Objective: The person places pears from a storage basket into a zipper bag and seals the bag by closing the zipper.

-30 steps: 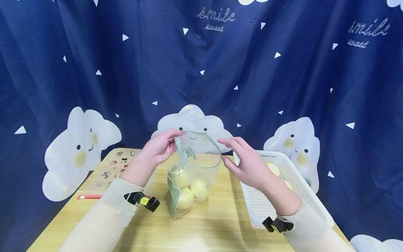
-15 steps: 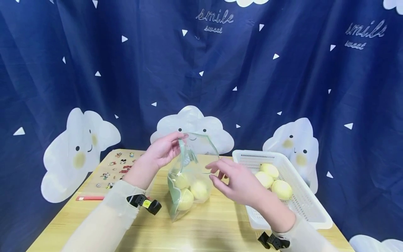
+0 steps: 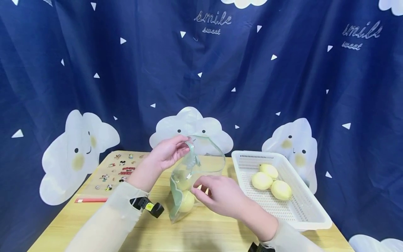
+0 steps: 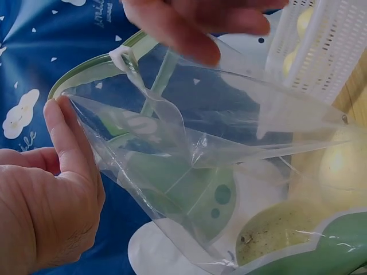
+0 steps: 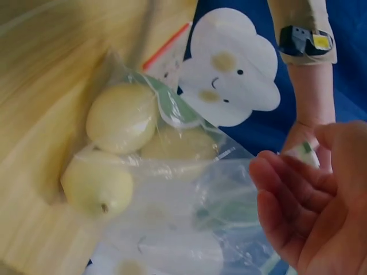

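Observation:
A clear zip bag (image 3: 207,164) with green edging stands on the wooden table, its mouth wide. Inside it are three pale yellow lemons (image 5: 121,117), seen through the plastic in the right wrist view. My left hand (image 3: 170,152) pinches the left side of the bag's rim between thumb and fingers. My right hand (image 3: 221,196) is in front of the bag's right side, fingers loosely bent and nothing in them. In the left wrist view, the right hand's fingers (image 4: 200,34) hang close over the bag's mouth.
To the right stands a white perforated plastic basket (image 3: 302,213) holding three lemons (image 3: 281,190). At the left lies a flat cartoon-printed pouch (image 3: 108,173) with a red slider strip (image 3: 91,200). A blue cloud-patterned curtain (image 3: 201,87) hangs behind the table (image 3: 204,232).
My right hand has moved down and left from beside the bag's rim to low in front of the bag. The basket's lemons have come into full view. My left hand keeps its pinch.

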`<action>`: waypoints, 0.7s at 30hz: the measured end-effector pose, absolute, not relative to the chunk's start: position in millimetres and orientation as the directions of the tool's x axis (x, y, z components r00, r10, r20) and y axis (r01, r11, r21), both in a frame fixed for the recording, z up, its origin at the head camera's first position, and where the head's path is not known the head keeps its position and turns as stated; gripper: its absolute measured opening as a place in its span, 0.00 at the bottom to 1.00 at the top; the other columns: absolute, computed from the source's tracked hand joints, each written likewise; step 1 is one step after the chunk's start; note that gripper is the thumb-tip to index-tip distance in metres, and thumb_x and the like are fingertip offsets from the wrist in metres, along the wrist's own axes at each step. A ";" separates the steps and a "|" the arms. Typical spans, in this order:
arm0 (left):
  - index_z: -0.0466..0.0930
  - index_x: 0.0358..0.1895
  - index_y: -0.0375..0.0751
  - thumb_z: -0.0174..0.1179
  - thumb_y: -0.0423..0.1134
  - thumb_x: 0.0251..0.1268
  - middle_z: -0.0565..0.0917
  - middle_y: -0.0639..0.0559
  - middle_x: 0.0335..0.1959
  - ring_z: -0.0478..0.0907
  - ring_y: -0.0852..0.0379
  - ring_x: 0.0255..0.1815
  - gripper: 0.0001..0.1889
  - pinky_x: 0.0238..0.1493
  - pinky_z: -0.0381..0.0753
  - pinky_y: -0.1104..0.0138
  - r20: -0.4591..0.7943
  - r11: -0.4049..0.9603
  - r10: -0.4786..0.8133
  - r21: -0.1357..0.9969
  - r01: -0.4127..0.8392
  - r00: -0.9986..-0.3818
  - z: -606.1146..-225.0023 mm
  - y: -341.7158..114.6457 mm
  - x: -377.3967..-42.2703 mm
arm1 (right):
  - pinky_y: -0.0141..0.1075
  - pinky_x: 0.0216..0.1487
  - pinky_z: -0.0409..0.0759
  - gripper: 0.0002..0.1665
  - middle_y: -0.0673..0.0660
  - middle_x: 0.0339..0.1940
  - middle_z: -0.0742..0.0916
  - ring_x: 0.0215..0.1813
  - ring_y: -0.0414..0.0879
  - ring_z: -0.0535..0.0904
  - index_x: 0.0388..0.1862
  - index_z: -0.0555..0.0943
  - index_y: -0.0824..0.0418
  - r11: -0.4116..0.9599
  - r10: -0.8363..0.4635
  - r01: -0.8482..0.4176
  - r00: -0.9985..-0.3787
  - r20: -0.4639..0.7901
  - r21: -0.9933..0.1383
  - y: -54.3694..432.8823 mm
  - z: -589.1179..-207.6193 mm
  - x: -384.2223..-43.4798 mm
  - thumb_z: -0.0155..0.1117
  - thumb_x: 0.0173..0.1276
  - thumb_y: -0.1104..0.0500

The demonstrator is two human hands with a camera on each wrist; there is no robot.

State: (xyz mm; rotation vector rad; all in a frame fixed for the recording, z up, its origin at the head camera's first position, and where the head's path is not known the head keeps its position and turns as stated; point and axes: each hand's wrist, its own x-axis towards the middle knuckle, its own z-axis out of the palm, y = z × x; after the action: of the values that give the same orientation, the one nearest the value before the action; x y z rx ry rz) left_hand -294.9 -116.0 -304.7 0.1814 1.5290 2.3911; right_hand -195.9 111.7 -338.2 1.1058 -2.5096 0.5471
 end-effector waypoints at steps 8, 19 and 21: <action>0.76 0.56 0.35 0.52 0.33 0.87 0.87 0.52 0.36 0.87 0.66 0.31 0.07 0.41 0.90 0.79 -0.051 -0.390 0.311 0.904 -0.176 -0.949 -307.4 -109.9 -292.5 | 0.30 0.27 0.75 0.23 0.40 0.20 0.84 0.24 0.32 0.76 0.34 0.89 0.48 0.722 -0.476 -0.613 -0.777 0.411 -0.321 89.9 -345.2 -200.7 0.62 0.83 0.37; 0.74 0.55 0.36 0.53 0.34 0.87 0.85 0.53 0.34 0.86 0.66 0.29 0.05 0.38 0.88 0.81 -0.084 -0.414 0.269 0.889 -0.194 -0.959 -305.8 -118.1 -293.7 | 0.34 0.24 0.72 0.17 0.44 0.19 0.81 0.21 0.39 0.73 0.22 0.75 0.50 0.788 -0.303 -0.485 -0.842 0.447 -0.379 110.9 -318.8 -223.8 0.59 0.75 0.55; 0.73 0.53 0.37 0.53 0.34 0.86 0.85 0.53 0.35 0.86 0.66 0.31 0.04 0.37 0.87 0.82 -0.087 -0.412 0.252 0.891 -0.189 -0.964 -304.2 -120.2 -293.3 | 0.36 0.27 0.75 0.15 0.45 0.20 0.84 0.23 0.39 0.77 0.25 0.78 0.51 0.777 -0.266 -0.447 -0.872 0.412 -0.444 120.1 -309.7 -232.4 0.58 0.75 0.55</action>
State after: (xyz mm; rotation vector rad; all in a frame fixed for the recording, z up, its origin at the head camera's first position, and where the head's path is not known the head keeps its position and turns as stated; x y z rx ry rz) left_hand -293.3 -120.2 -304.2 0.0880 1.5272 2.4380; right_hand -232.4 120.1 -309.7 0.5465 -2.6428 0.7788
